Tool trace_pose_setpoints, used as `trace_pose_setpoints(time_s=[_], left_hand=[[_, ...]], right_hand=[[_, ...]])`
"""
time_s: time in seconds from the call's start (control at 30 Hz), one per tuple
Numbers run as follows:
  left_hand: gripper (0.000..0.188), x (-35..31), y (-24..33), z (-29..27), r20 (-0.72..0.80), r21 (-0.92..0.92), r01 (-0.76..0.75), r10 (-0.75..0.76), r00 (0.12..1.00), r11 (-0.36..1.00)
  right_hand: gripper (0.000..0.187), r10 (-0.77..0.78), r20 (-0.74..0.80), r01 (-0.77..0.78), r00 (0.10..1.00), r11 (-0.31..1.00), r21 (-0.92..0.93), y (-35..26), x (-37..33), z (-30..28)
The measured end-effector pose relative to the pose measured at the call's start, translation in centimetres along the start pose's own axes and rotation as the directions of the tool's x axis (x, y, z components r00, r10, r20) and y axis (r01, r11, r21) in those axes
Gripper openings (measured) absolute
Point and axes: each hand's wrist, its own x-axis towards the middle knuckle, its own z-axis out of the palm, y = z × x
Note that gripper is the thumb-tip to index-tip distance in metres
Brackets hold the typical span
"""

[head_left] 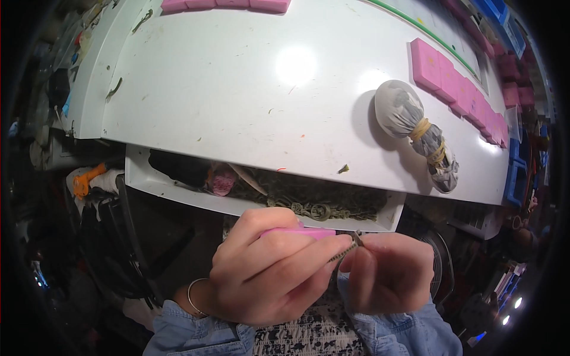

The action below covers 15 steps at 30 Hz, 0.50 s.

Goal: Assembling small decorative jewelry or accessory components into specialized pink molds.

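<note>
1. Two hands were seen near the lower middle of the view, held close together in front of the worktop (237,89) and above a patterned lap.
2. A flat pink block (300,232) was clasped in the left hand (267,273), with the fingers curled over its top edge; only a strip of it showed between thumb and fingers.
3. A thin, dark metal piece (344,254), like a small chain or pin, was pinched in the right hand (389,273), with the fingertips drawn narrow around it.
4. The metal piece was held just right of the pink block, its left end touching or nearly touching the block; which could not be told.
5. The metal piece was judged light, slender and easily dropped, so a fingertip pinch near its end seemed best; the block was judged firm and light, best taken by its long edges.
6. An open tray (380,221) of small dark metal parts was seen just beyond the hands, under the worktop's near edge.
7. A tied grey cloth bundle (409,121) was lying on the worktop at the far right, beside a row of pink blocks (457,89); more pink blocks (225,5) were lined up at the far edge.
</note>
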Motion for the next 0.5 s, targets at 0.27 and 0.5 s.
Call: trace_pose_setpoints(time_s=[0.27, 0.5], left_hand=[[0.018, 0.3, -0.2, -0.6, 0.059, -0.109, 0.05, -0.044, 0.997, 0.993], [0.018, 0.3, -0.1, -0.4, 0.03, -0.113, 0.056, -0.053, 0.998, 0.992]], right_hand=[[0.025, -0.175, 0.5, 0.242, 0.848, 0.968, -0.072, -0.8, 2.1, -2.1], [0.031, -0.089, 0.044, 0.091, 0.995, 0.995, -0.042, 0.9, -0.1, -0.1]])
